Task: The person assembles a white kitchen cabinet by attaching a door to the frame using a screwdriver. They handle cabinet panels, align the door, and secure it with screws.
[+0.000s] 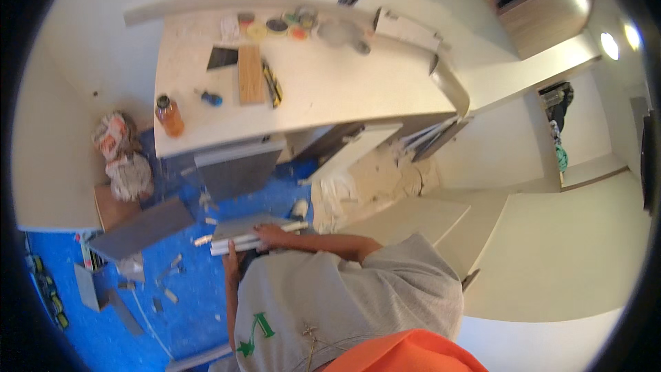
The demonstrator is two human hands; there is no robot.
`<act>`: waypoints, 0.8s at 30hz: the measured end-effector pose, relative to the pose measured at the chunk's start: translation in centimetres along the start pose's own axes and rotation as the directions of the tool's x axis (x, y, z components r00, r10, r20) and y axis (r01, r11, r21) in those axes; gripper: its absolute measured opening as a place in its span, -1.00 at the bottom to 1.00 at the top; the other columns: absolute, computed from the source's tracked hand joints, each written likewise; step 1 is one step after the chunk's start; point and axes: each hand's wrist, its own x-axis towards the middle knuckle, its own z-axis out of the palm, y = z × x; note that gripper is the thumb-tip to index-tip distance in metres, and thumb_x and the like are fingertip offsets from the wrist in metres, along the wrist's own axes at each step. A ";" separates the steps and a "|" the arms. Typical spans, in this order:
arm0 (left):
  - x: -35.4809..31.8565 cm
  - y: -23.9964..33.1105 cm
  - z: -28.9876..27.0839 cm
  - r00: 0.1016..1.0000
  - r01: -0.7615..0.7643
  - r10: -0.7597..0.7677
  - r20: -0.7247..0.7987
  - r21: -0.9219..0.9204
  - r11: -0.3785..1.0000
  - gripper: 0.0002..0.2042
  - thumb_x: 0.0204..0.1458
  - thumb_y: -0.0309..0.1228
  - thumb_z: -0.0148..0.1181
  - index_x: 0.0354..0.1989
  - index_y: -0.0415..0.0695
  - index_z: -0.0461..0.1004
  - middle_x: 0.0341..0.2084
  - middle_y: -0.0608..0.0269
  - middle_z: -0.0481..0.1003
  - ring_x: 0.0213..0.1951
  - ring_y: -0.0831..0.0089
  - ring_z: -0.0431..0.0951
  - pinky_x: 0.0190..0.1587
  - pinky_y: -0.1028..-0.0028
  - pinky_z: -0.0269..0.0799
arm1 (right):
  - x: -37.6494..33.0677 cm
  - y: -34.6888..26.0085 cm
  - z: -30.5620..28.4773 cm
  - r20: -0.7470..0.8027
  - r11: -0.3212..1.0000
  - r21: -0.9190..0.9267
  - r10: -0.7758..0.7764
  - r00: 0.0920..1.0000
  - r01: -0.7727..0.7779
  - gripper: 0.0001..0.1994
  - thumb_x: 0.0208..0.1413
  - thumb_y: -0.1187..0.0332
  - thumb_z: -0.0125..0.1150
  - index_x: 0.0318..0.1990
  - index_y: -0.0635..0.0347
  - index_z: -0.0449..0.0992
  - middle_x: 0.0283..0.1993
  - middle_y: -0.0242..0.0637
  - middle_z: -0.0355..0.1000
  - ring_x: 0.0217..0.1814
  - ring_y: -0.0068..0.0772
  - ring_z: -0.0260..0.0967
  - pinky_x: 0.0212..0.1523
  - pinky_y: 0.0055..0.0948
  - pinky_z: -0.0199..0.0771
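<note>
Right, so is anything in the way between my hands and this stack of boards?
No, nothing visible: your left hand is at the near edge of the stack of boards, and your right hand is on it further right. Both appear to touch it directly.

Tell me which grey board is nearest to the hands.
The top board of the stack touched by left hand and right hand; the other grey boards are farther.

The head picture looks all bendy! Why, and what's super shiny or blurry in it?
In the head view, the fisheye lens bows the white counter and leaves black corners; in the head view, two lights glare at upper right, and the wooden cabinet near them shines; in the head view, the stacked boards look slightly soft.
</note>
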 end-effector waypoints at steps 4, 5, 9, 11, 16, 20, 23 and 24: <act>2.2 -0.3 0.4 0.999 -0.048 0.045 -0.025 -0.112 0.993 -0.47 0.32 0.01 -0.02 0.07 -0.32 0.35 -0.11 0.06 0.49 -0.13 0.34 0.53 -0.14 0.43 0.51 | 0.4 0.2 -1.1 -0.144 0.984 -0.164 -0.095 0.985 0.071 -0.27 -0.05 0.24 0.38 0.29 0.23 0.22 0.17 0.07 0.35 0.23 0.13 0.32 0.14 0.04 0.40; 2.9 -0.4 0.4 0.998 0.017 -0.020 -0.063 -0.045 0.999 -0.48 0.32 0.02 -0.02 0.07 -0.30 0.36 -0.13 0.05 0.51 -0.16 0.34 0.55 -0.14 0.46 0.52 | 0.3 0.3 -1.4 -0.137 0.978 -0.198 -0.093 0.986 0.065 -0.31 -0.01 0.30 0.33 0.30 0.23 0.22 0.17 0.06 0.35 0.22 0.13 0.34 0.13 0.05 0.41; 4.8 -0.1 0.4 0.994 0.075 -0.081 -0.070 -0.088 0.993 -0.46 0.34 0.04 -0.08 0.12 -0.27 0.37 -0.05 0.00 0.51 -0.02 0.26 0.56 -0.03 0.39 0.56 | 2.0 0.8 -2.6 -0.137 0.979 -0.191 -0.099 0.986 0.072 -0.46 0.16 0.32 0.12 0.29 0.22 0.22 0.20 0.09 0.36 0.19 0.13 0.39 0.16 0.02 0.39; 5.1 0.3 0.5 0.999 -0.046 0.046 -0.002 -0.102 0.994 -0.41 0.32 0.07 -0.06 0.17 -0.29 0.34 0.00 0.03 0.50 0.03 0.23 0.53 0.05 0.31 0.53 | 2.9 1.4 -2.4 -0.129 0.996 -0.088 0.015 0.992 -0.027 -0.53 0.20 0.24 0.06 0.23 0.22 0.30 0.15 0.09 0.38 0.18 0.12 0.40 0.13 0.04 0.39; 4.5 0.2 -0.5 0.984 -0.131 0.144 -0.102 0.125 0.983 -0.39 0.29 0.13 -0.06 -0.02 -0.30 0.51 -0.22 0.09 0.59 -0.23 0.36 0.58 -0.07 0.39 0.48 | 4.2 3.1 -2.0 -0.192 0.989 -0.138 0.029 0.981 -0.056 -0.65 0.07 0.30 0.18 0.00 0.22 0.46 -0.07 -0.01 0.52 -0.06 0.06 0.51 -0.09 0.04 0.48; 3.8 -0.5 -2.5 0.912 -0.201 0.179 -0.370 -0.019 0.980 -0.46 0.19 0.14 0.13 -0.33 -0.21 0.43 -0.41 0.15 0.53 -0.37 0.42 0.58 -0.32 0.42 0.53 | 4.3 2.5 -4.9 -0.254 0.970 -0.241 -0.107 0.961 0.044 -0.35 -0.11 0.20 0.39 0.18 0.15 0.32 0.03 0.05 0.48 0.02 0.14 0.49 -0.01 0.07 0.50; 1.8 -1.5 -6.6 0.871 -0.086 0.076 -0.486 0.000 0.996 -0.48 0.16 0.10 0.20 -0.24 -0.21 0.37 -0.34 0.12 0.51 -0.31 0.36 0.61 -0.25 0.38 0.57 | 4.4 1.0 -7.0 -0.145 0.963 -0.270 -0.015 0.989 -0.025 -0.38 -0.08 0.21 0.44 0.13 0.08 0.26 0.02 0.00 0.44 0.08 0.15 0.45 0.02 0.07 0.49; 1.0 -2.1 -7.7 0.867 -0.076 0.074 -0.493 0.015 0.997 -0.49 0.16 0.10 0.20 -0.21 -0.20 0.36 -0.30 0.09 0.51 -0.28 0.32 0.62 -0.20 0.34 0.59 | 4.5 0.7 -7.7 -0.115 0.950 -0.311 0.003 0.993 -0.039 -0.36 -0.07 0.19 0.41 0.16 0.11 0.25 0.06 0.03 0.42 0.07 0.15 0.45 0.00 0.02 0.50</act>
